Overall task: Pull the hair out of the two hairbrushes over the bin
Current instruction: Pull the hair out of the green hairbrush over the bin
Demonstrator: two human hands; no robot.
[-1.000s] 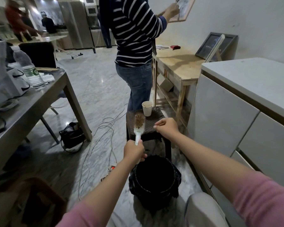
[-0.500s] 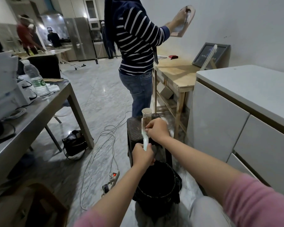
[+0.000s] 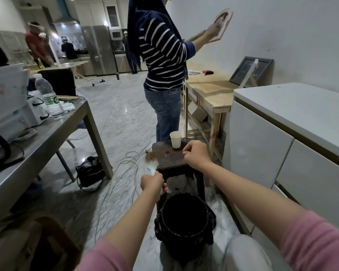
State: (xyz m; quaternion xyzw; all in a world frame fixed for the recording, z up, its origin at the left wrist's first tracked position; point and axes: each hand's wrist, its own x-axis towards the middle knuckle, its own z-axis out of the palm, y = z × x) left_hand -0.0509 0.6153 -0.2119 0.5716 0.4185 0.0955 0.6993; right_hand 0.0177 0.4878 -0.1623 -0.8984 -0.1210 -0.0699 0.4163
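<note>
Left hand (image 3: 153, 182) grips blurred hairbrush (image 3: 152, 162) beyond bin (image 3: 184, 218).

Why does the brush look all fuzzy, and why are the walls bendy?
Head view: the hairbrush in the left hand is smeared by motion blur; the right hand looks sharper; the wide-angle lens bows the cabinet edges; the floor shows glare.

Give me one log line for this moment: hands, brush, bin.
left hand: grips hairbrush handle | right hand: fingers pinched, contents unclear | bin: below hands
</note>
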